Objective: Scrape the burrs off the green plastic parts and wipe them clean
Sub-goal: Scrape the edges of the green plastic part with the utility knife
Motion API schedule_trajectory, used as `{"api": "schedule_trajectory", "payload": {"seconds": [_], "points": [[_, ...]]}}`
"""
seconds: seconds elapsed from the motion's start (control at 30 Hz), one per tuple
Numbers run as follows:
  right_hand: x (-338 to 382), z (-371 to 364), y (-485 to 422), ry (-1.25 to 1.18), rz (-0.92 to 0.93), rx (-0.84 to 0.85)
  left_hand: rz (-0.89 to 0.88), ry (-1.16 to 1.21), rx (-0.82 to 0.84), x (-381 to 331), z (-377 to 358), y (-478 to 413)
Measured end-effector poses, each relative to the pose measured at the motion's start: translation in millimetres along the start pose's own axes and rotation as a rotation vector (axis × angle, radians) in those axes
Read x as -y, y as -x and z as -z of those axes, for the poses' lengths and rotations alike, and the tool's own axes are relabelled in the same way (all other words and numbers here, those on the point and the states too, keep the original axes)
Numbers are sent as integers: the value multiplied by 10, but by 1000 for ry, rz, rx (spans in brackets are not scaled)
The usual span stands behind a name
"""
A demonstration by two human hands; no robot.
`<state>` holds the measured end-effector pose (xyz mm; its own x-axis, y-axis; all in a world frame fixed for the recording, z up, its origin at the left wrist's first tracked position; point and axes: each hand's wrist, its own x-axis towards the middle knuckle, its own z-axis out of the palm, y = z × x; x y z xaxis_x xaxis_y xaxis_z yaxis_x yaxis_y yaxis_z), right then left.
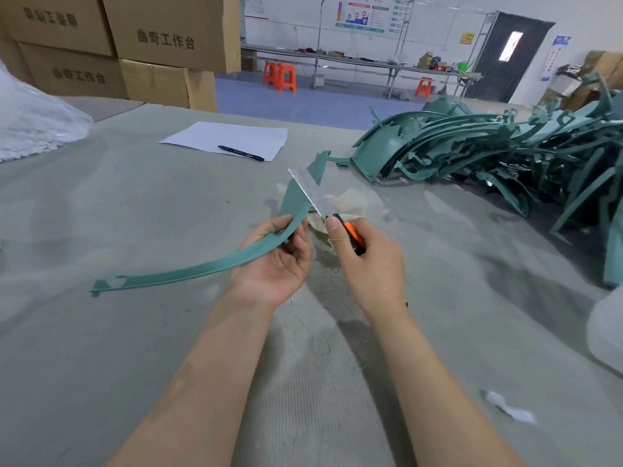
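My left hand [274, 259] grips a long curved green plastic part [188, 272] near its middle. One end of the part reaches low to the left and the other rises toward the table's centre. My right hand [369, 261] is closed on an orange and black utility knife [352, 234]. Its long silver blade [310, 190] lies against the upper edge of the part. A pale cloth [350, 203] lies on the table just behind both hands, partly hidden by the blade and the part.
A big pile of green plastic parts [499, 153] fills the table's right side. A white paper [226, 139] with a black pen [241, 153] lies farther back. Cardboard boxes [118, 45] stand at the back left, next to a clear plastic bag [33, 126].
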<state>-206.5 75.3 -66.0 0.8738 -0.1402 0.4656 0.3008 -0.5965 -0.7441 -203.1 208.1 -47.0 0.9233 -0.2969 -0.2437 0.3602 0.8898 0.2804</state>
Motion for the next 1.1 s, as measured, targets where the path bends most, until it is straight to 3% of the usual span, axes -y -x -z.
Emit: {"api": "schedule_trajectory", "payload": {"seconds": [0.23, 0.5, 0.6, 0.77, 1.1], "points": [[-2, -58, 42, 19, 69, 27, -30, 40, -24, -13, 5, -16], [102, -203, 169, 73, 241, 193, -65, 105, 2, -123, 66, -15], [95, -147, 123, -5, 159, 106, -113, 30, -18, -133, 53, -36], [17, -5, 10, 19, 21, -60, 19, -27, 30, -100, 30, -9], [12, -7, 26, 31, 41, -28, 43, -24, 23, -46, 16, -3]]}}
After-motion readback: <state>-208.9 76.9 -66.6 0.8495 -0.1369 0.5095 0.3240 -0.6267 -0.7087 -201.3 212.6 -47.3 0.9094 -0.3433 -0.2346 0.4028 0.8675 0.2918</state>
